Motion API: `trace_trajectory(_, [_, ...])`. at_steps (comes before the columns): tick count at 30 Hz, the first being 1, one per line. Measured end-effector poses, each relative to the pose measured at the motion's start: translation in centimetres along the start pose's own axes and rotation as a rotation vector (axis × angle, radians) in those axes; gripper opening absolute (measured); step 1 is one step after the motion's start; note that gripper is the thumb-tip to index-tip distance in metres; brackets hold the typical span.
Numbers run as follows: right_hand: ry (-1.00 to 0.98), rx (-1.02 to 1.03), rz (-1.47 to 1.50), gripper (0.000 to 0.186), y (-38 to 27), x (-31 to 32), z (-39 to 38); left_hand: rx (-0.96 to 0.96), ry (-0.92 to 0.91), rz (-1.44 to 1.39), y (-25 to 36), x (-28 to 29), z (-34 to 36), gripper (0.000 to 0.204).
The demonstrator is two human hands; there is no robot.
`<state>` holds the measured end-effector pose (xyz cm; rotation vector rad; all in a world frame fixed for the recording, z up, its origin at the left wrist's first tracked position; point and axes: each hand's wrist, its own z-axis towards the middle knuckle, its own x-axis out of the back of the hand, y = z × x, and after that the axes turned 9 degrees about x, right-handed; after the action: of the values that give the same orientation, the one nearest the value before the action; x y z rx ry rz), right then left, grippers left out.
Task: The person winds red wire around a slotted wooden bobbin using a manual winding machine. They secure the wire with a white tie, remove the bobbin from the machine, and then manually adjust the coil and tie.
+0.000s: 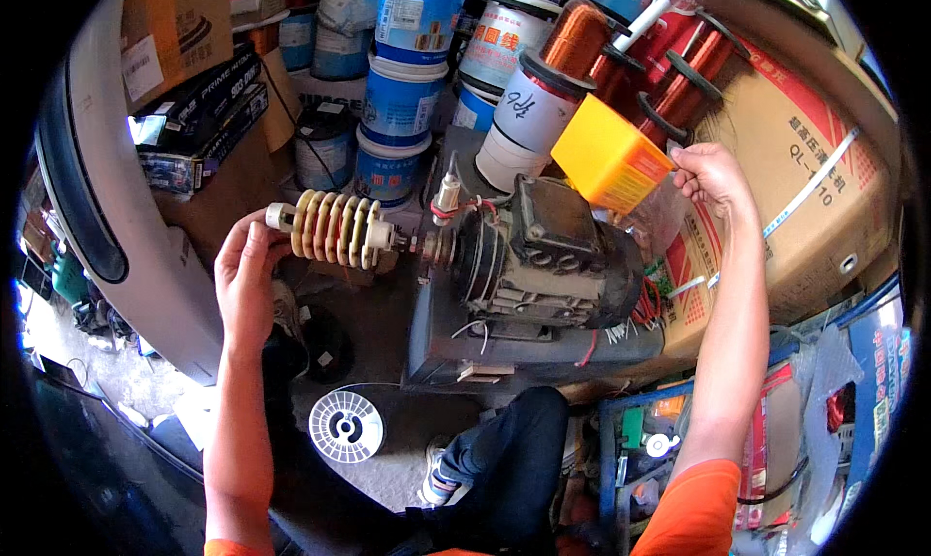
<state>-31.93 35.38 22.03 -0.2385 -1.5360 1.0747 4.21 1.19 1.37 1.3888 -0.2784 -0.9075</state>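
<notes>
Over grey floor (396, 474) by stacked buckets (401, 103), left hand (249, 270) clasps ribbed former (335, 229) while right hand (716, 178) pinches yellow box (606, 156).

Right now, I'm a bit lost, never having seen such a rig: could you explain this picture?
There is no robot here, just a person's bare hands, seen from a wide camera on their head looking down; straight edges bend near the rim.

The left hand holds the outer end of a cream ribbed roller, in line with a dark motor on a grey bench. The right hand is at the edge of a yellow box; I can't tell whether it grips it.

Behind are stacked tubs; a white reel is on the floor.
</notes>
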Motion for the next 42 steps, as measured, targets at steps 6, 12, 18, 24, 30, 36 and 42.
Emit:
trace_trajectory(6, [0.116, -0.059, -0.042, 0.048, 0.3, -6.6, 2.9, -0.031, 0.006, -0.030, 0.1, -0.7, 0.0, 0.034])
trace_trajectory(12, [-0.185, -0.013, -0.124, 0.048, 3.0, -11.4, 3.9, -0.036, 0.006, -0.028, -0.3, -0.6, 0.2, 0.035])
trace_trajectory(18, [-0.276, 0.232, -0.264, 0.035, 4.8, -11.0, 3.8, -0.037, 0.000, -0.037, -0.6, -0.3, 0.0, 0.035])
trace_trajectory(24, [-0.331, 0.470, -0.539, 0.020, 5.1, -10.8, 2.7, -0.011, 0.075, -0.021, -0.1, -1.1, 0.0, 0.034])
trace_trajectory(30, [0.051, 0.518, -0.425, 0.026, 0.7, -9.6, -2.2, 0.008, 0.053, -0.044, -0.3, -1.4, 0.4, 0.032])
trace_trajectory(36, [0.018, 0.549, 0.614, 0.026, -5.1, -22.8, -21.9, -0.010, 0.025, 0.002, 0.0, -1.3, 0.1, 0.033])
trace_trajectory(42, [0.002, 0.375, 0.540, 0.038, -4.3, -37.8, -23.0, -0.027, -0.066, 0.033, -0.1, -1.2, -0.2, 0.045])
